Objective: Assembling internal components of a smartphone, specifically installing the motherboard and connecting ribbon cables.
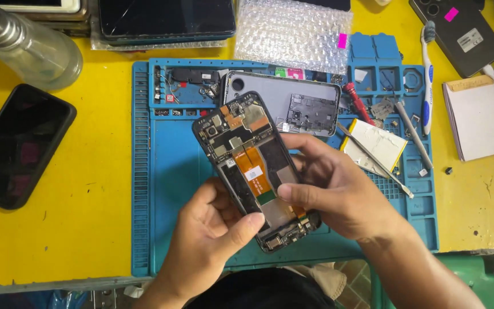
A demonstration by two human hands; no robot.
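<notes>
An opened phone [246, 154] with its back removed shows a circuit board, orange flex cables and an empty battery bay. It is held tilted above a blue repair mat [167, 171]. My left hand [210, 240] grips its lower left edge, thumb on the bottom end. My right hand [338, 191] holds the right side, thumb pressed on the inside near the lower flex cable. The grey back cover [270, 91] lies on the mat behind, with a small black frame part [310, 114] on it.
A battery [379, 144], tweezers [373, 160], a red screwdriver [357, 102] and small parts lie on the mat's right side. On the yellow table are a black phone [18, 146] at left, a bottle [30, 48], bubble wrap [293, 31], a toothbrush [427, 74] and a white notepad [478, 117].
</notes>
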